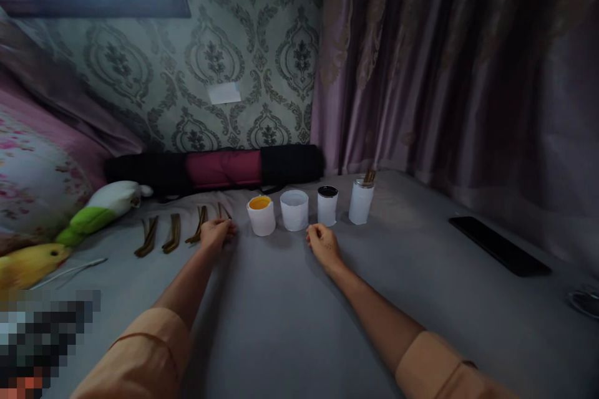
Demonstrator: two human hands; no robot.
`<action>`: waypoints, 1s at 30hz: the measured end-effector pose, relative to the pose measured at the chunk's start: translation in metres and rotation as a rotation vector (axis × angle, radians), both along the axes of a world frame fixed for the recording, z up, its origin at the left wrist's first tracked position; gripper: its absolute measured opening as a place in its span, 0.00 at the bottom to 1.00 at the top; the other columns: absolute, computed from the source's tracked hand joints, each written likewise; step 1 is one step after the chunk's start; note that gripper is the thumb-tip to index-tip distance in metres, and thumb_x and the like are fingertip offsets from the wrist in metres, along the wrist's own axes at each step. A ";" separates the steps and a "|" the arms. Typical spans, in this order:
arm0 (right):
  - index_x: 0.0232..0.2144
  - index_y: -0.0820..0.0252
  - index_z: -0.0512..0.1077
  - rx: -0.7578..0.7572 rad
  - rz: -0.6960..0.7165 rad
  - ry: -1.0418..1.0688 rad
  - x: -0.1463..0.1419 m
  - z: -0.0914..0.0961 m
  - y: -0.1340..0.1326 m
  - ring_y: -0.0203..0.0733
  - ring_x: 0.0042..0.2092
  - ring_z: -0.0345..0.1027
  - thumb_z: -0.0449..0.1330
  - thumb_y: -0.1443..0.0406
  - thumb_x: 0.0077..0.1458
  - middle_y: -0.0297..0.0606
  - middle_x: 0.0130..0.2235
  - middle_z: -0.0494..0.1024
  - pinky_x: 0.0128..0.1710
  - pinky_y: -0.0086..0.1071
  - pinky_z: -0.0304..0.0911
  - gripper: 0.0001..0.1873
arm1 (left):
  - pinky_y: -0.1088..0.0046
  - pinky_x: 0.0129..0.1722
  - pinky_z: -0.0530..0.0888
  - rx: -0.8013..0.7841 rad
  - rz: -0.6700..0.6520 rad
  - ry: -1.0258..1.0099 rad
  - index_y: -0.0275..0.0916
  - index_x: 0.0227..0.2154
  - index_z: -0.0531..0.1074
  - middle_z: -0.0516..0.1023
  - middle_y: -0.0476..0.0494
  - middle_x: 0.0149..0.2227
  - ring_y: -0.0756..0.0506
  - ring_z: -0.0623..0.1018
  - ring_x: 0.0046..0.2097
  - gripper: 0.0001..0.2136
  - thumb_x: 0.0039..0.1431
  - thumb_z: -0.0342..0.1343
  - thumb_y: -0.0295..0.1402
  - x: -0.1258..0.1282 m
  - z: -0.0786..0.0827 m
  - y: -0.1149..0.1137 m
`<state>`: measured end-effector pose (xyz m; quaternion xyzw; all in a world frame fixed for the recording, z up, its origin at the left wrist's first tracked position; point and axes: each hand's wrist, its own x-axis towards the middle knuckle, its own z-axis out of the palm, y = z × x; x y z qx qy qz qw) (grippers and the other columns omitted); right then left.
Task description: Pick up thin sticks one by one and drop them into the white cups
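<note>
My left hand [218, 232] is closed low over the bed, at the right end of a row of dark brown folded strips. Thin brown strips [223, 209] rise just behind its fingers, which hide their lower ends; whether they are gripped I cannot make out. My right hand [324, 244] is curled shut, with nothing visible in it, in front of the white cups. Nearest to it are an open white cup [294, 212] and a white-wrapped cup with a dark rim [327, 207]. To their left stands a white cup with yellow-orange inside [261, 218].
A white-wrapped jar [360, 202] holding brown sticks stands right of the cups. Several brown strip bundles [171, 234] lie at left, by plush toys [105, 209]. A black and maroon roll [224, 168] lies along the wall. A black phone-like slab [498, 245] lies at right.
</note>
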<state>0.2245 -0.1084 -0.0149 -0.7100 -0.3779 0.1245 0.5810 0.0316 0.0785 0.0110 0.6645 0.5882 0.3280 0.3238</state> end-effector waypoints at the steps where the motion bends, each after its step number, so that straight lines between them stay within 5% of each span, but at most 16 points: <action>1: 0.25 0.61 0.68 0.004 0.001 0.002 0.000 0.000 0.000 0.35 0.25 0.64 0.47 0.58 0.51 0.35 0.23 0.72 0.25 0.26 0.57 0.15 | 0.76 0.25 0.73 -0.039 -0.012 -0.062 0.30 0.30 0.66 0.76 0.37 0.27 0.48 0.77 0.28 0.07 0.52 0.47 0.29 0.002 0.000 -0.004; 9: 0.25 0.61 0.68 -0.001 0.002 0.001 0.000 0.000 0.000 0.35 0.25 0.65 0.47 0.58 0.51 0.36 0.23 0.72 0.25 0.27 0.57 0.15 | 0.78 0.24 0.73 -0.367 0.023 -0.765 0.30 0.26 0.64 0.73 0.41 0.22 0.50 0.75 0.24 0.02 0.49 0.51 0.20 0.008 -0.001 -0.027; 30: 0.25 0.61 0.68 0.009 0.013 0.006 -0.001 0.000 -0.001 0.35 0.24 0.64 0.47 0.57 0.51 0.35 0.22 0.71 0.24 0.27 0.57 0.15 | 0.83 0.24 0.72 -0.538 -0.149 -0.973 0.27 0.30 0.69 0.74 0.42 0.24 0.54 0.73 0.24 0.05 0.51 0.50 0.17 0.015 -0.008 -0.073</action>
